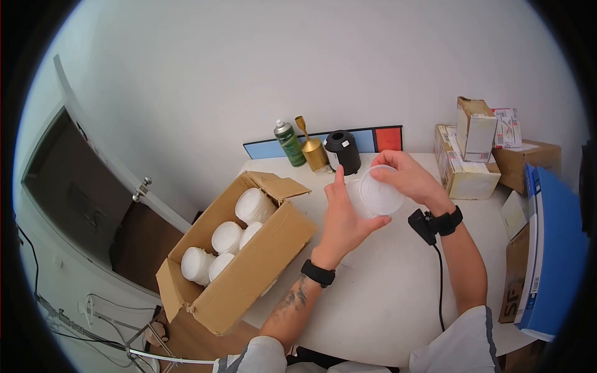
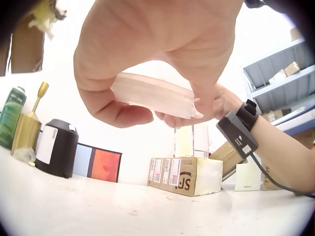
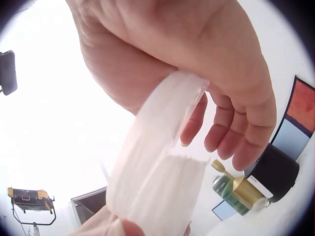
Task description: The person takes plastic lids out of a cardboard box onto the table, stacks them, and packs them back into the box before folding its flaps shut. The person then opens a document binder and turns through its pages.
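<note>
The left hand and right hand grip translucent round plastic pieces, while 1 cardboard box reads "SF".

From above, the head view looked forward and down at the bench. The left wrist view, close to the left hand, faced low across it; the right one tilted. All shared the black canister.

The left forearm and right forearm reach forward, angled toward each other. The left hand arches, its thumb spread from its fingers (a dark tattoo marks that forearm); the right hand bends inward, fingers curled.
</note>
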Demonstrator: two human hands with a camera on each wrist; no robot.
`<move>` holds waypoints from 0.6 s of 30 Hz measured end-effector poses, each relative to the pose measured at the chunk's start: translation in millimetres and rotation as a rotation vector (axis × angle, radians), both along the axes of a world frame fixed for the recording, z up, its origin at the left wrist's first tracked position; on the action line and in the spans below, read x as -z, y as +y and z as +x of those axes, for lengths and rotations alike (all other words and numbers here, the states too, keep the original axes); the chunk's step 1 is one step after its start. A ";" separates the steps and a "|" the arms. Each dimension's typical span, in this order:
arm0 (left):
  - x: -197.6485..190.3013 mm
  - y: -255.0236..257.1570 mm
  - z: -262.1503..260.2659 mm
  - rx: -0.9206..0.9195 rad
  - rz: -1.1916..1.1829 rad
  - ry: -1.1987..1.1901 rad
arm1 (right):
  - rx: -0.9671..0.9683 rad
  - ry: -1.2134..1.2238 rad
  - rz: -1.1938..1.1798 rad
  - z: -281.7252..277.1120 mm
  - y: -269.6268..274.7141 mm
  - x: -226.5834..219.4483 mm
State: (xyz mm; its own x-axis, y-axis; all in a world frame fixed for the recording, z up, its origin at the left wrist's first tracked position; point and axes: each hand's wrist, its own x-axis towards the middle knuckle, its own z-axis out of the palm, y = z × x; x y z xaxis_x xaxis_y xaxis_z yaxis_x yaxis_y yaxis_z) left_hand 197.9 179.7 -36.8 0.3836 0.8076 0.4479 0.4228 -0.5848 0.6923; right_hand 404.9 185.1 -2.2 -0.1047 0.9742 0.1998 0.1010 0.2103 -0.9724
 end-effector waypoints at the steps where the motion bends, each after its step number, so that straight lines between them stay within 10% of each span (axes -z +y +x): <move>1: -5.7 -3.4 0.0 0.009 0.097 0.000 | -0.021 0.057 -0.025 -13.0 3.0 5.8; 18: -78.6 -79.6 -90.0 -0.044 0.235 0.296 | -0.032 0.197 0.113 -113.2 -69.9 -21.5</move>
State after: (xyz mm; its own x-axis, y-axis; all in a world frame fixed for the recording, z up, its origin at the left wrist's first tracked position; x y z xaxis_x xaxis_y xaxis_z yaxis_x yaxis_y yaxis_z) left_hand 107.9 100.1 41.8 0.4914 0.7144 0.4982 0.6125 -0.6901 0.3854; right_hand 291.7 115.2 19.2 -0.0828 0.9412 0.3275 -0.0973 0.3194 -0.9426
